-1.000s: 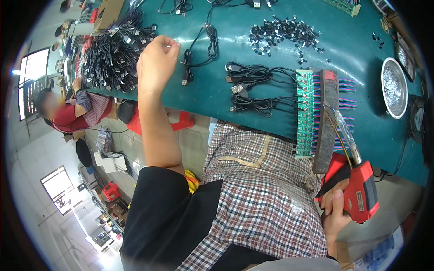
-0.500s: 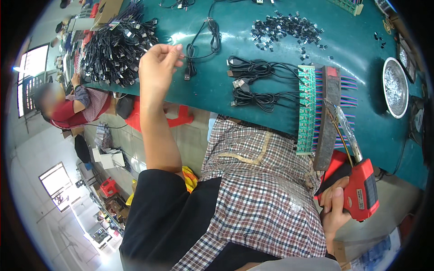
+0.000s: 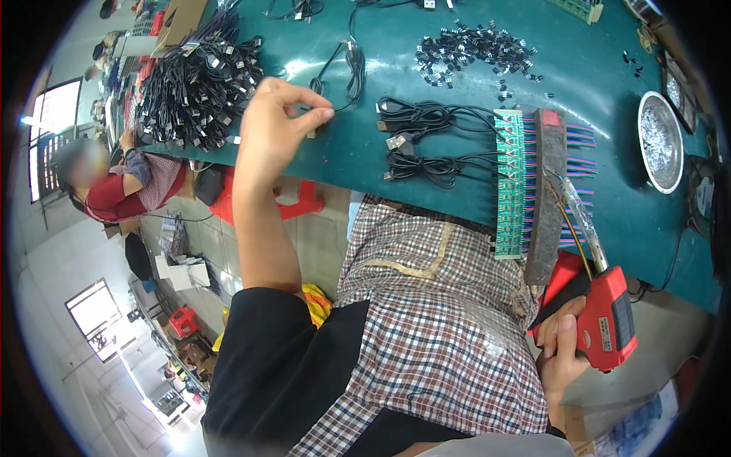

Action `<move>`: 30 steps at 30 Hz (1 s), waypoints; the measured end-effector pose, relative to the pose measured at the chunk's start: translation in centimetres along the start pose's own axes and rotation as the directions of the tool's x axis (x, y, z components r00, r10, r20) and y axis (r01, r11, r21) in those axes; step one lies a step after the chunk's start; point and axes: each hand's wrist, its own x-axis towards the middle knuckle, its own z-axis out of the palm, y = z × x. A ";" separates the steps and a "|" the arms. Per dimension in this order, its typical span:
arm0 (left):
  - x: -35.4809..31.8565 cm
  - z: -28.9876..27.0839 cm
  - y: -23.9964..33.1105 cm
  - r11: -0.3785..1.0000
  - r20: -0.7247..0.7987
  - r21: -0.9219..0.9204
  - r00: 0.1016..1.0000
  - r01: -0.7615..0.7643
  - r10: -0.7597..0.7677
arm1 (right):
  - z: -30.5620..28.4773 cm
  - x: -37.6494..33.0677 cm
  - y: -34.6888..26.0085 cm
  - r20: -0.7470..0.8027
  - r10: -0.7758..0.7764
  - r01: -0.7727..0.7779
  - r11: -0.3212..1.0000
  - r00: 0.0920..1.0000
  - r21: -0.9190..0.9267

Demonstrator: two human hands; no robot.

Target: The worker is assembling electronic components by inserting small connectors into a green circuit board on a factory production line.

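Over the left part of the green table, my left hand (image 3: 278, 126) pinches thumb and forefinger at the thin end of a black USB cable (image 3: 355, 72). Part of that cable is hidden behind the hand. At the lower right my right hand (image 3: 562, 343) grips a red soldering gun (image 3: 609, 320), its foil-wrapped barrel pointing up toward a dark bar (image 3: 547, 198). That bar lies across coloured wires beside a strip of green circuit boards (image 3: 509, 190). Two coiled USB cables (image 3: 426, 114) run to the upper boards.
A large heap of black USB cables (image 3: 194, 91) fills the table's left end. Small black connectors (image 3: 476, 53) are piled at the back, and a metal bowl (image 3: 678, 145) stands at right. Another person (image 3: 114, 179) sits at the far left near a red stool (image 3: 301, 199).
My left hand has shifted slightly right and down, its fingertips moving toward the boards with the cable end. My right hand and the soldering gun stay almost where they were.
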 end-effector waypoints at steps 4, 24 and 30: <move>0.4 -1.6 -0.6 0.999 -0.067 0.051 0.998 0.016 -0.012 | 0.0 0.0 -0.2 0.030 -0.005 0.005 1.000 1.000 0.014; 0.1 -1.0 -1.3 0.965 -0.154 0.057 0.953 -0.255 0.261 | -0.6 0.0 0.1 0.033 -0.014 0.014 1.000 0.999 0.002; 1.0 -0.8 3.9 0.660 -0.423 -0.701 0.902 -0.270 -0.081 | -0.6 0.1 0.0 0.043 -0.025 0.025 1.000 0.999 0.003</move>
